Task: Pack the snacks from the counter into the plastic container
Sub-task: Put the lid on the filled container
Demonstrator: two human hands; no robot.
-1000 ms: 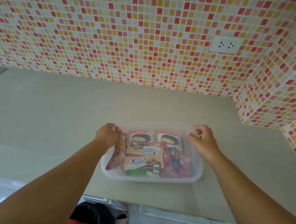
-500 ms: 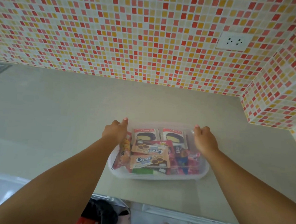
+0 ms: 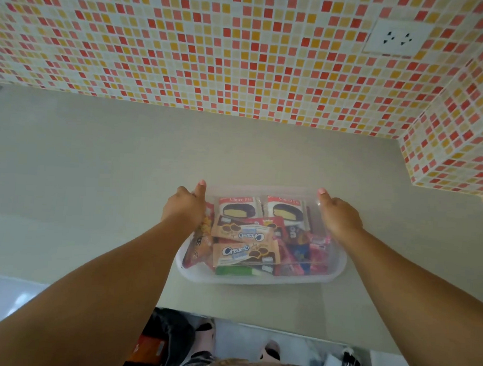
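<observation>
1. The clear plastic container (image 3: pixel 260 279) sits on the pale counter (image 3: pixel 96 161), near its front edge, and it is full of snacks.
2. Back row inside: two Choco Pie packs (image 3: pixel 236 209) side by side, flat and face up.
3. In front of them, two Cream-O cookie packs (image 3: pixel 245 253) stacked toward the near wall, with a green wrapper (image 3: pixel 234 271) lying just beside the front rim.
4. Left side — an orange bag (image 3: pixel 199 245) pressed against the wall; right side, red and pink wrappers (image 3: pixel 312 256) crowded together.
5. Left hand (image 3: pixel 184 208) grips the container's left rim, thumb up along the far corner, fingers curled down the outside.
6. Right hand (image 3: pixel 339 216) mirrors it on the right rim — thumb raised, fingers wrapped over the edge.
7. A tiled wall (image 3: pixel 242 43) with a white outlet (image 3: pixel 396 38) stands behind.
</observation>
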